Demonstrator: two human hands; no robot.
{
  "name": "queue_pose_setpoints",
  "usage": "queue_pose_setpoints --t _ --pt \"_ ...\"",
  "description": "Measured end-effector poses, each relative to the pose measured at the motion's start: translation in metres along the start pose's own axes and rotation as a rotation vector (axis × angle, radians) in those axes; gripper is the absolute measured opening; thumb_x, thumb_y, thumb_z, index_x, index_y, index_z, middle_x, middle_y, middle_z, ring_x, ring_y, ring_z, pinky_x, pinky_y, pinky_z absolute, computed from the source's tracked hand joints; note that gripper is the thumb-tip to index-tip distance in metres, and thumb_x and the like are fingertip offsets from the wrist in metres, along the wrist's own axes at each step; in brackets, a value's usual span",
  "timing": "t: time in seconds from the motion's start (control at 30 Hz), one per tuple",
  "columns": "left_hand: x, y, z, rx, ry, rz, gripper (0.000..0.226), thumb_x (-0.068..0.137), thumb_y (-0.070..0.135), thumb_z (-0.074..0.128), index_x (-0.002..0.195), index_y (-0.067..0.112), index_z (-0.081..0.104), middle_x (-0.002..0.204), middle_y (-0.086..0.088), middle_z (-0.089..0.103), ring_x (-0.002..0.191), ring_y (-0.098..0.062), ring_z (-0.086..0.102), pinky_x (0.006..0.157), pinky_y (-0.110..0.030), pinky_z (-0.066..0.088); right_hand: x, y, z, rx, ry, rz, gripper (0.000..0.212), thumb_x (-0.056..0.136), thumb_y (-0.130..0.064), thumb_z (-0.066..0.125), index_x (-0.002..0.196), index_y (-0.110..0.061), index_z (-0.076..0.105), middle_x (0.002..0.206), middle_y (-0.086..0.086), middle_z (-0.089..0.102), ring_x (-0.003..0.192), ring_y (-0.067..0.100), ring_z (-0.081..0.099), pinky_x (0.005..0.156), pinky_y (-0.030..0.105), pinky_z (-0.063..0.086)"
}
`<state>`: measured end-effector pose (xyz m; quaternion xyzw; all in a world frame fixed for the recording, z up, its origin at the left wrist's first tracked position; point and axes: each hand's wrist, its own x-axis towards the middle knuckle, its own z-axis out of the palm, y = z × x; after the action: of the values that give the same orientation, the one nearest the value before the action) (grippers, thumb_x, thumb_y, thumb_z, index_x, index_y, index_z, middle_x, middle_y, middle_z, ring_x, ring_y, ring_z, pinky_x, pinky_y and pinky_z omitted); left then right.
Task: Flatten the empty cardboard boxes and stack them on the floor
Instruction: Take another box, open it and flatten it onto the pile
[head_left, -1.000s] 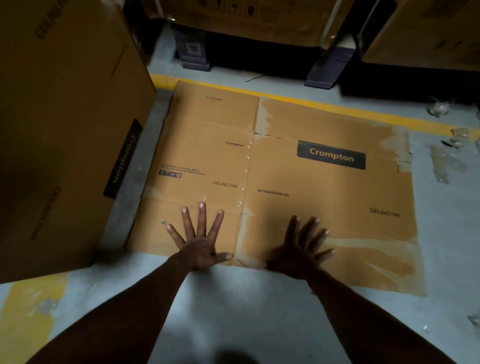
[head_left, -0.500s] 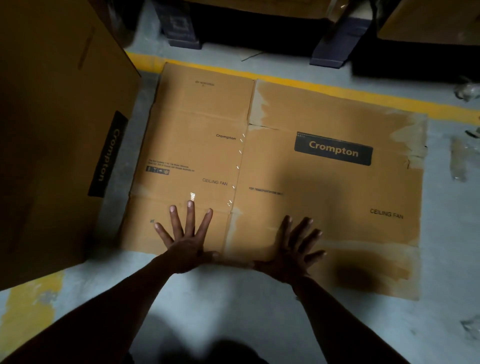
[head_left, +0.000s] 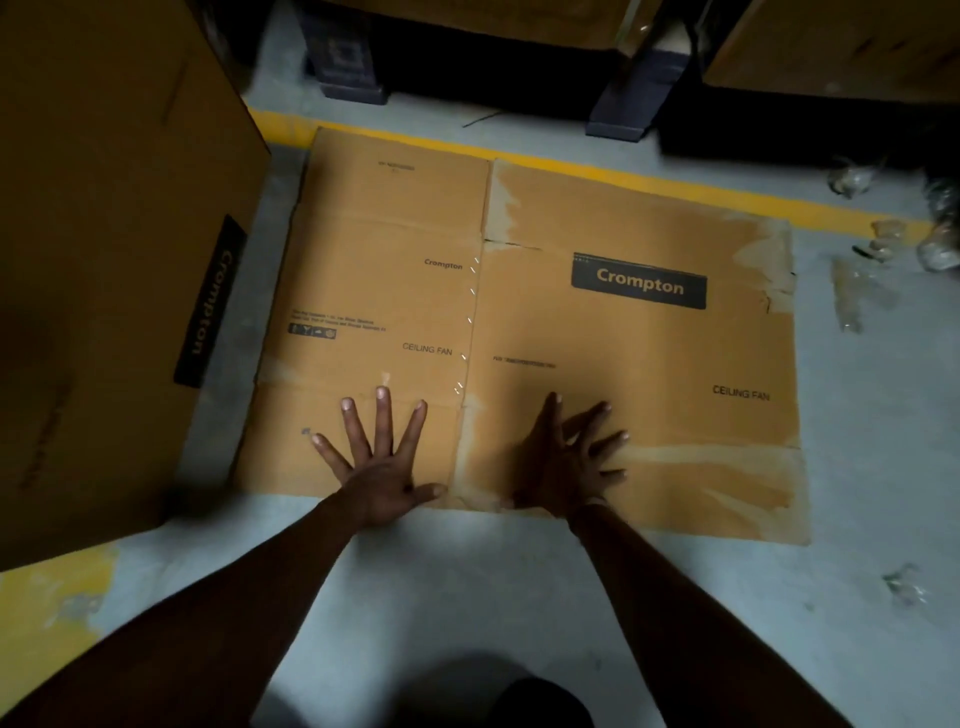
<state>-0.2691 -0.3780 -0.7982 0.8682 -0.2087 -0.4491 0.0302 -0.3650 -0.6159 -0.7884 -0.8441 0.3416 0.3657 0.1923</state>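
Note:
A flattened brown Crompton ceiling-fan box (head_left: 613, 353) lies flat on the grey floor in front of me. My left hand (head_left: 382, 467) presses on its near edge with fingers spread wide and straight. Just right of the centre crease, my right hand (head_left: 563, 462) also lies flat on the cardboard with fingers fanned out. An upright Crompton box (head_left: 104, 270) stands at the left, close to the flat one's left edge.
A yellow floor line (head_left: 675, 182) runs behind the flat box. Dark pallet feet (head_left: 631, 88) and more cartons stand beyond it. Crumpled clear plastic scraps (head_left: 878, 249) lie on the floor at right. A yellow patch (head_left: 47, 613) marks the floor at near left.
Both hands stay pressed on the box's near edge. The view has shifted slightly, and my right fingers have drawn a little closer together.

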Motion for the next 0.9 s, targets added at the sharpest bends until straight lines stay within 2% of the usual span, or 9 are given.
queue_pose_setpoints --t 0.1,0.17,0.27,0.33,0.6,0.9 --pt "-0.001 -0.003 0.000 -0.021 -0.023 0.033 0.120 0.085 0.081 0.054 0.144 0.046 -0.044 0.135 -0.002 -0.069 0.121 -0.045 -0.063 0.093 -0.080 -0.027 -0.004 -0.005 -0.004 -0.043 0.006 0.010 0.163 0.056 -0.059 0.095 0.151 -0.045 -0.036 0.150 0.024 -0.052 0.141 0.065 -0.029 0.109 0.085 0.014" --pt "-0.008 -0.007 -0.005 -0.028 -0.020 0.062 0.114 0.090 0.071 0.057 0.149 0.046 -0.037 0.140 -0.001 -0.066 0.125 -0.045 -0.060 0.098 -0.083 -0.023 -0.014 -0.010 -0.006 -0.070 0.025 0.011 0.158 0.059 -0.059 0.094 0.154 -0.044 -0.031 0.158 0.024 -0.043 0.146 0.063 -0.020 0.112 0.080 0.019" --pt "-0.030 -0.013 -0.030 -0.070 0.048 0.134 0.100 0.097 0.058 0.059 0.160 0.042 -0.017 0.165 -0.004 -0.036 0.148 -0.048 -0.033 0.111 -0.079 -0.010 -0.040 -0.017 -0.011 -0.120 0.059 -0.053 0.155 0.061 -0.057 0.094 0.158 -0.041 -0.026 0.166 0.015 -0.032 0.153 0.056 -0.007 0.115 0.076 0.019" --pt "-0.058 -0.017 -0.051 -0.033 0.171 0.173 0.098 0.099 0.053 0.058 0.162 0.039 -0.015 0.170 -0.006 -0.025 0.153 -0.045 -0.023 0.117 -0.073 -0.008 -0.065 -0.025 -0.017 -0.151 0.110 -0.105 0.154 0.062 -0.058 0.093 0.158 -0.041 -0.026 0.167 0.010 -0.032 0.155 0.049 -0.006 0.116 0.075 0.016" --pt "-0.237 -0.019 -0.117 0.229 0.562 0.360 0.095 0.104 0.042 0.056 0.161 0.033 -0.020 0.167 -0.007 -0.032 0.149 -0.042 -0.034 0.122 -0.063 -0.012 -0.223 -0.070 -0.068 -0.159 0.352 -0.279 0.137 0.076 -0.064 0.081 0.158 -0.041 -0.027 0.162 0.004 -0.042 0.156 0.043 -0.015 0.118 0.072 0.017" --pt "-0.400 -0.031 -0.195 0.432 0.916 0.331 0.103 0.101 0.043 0.059 0.159 0.034 -0.025 0.166 -0.006 -0.034 0.148 -0.038 -0.037 0.122 -0.058 -0.016 -0.375 -0.161 -0.124 -0.095 0.607 -0.528 0.130 0.079 -0.075 0.070 0.156 -0.044 -0.029 0.160 0.000 -0.046 0.156 0.042 -0.019 0.118 0.072 0.017"
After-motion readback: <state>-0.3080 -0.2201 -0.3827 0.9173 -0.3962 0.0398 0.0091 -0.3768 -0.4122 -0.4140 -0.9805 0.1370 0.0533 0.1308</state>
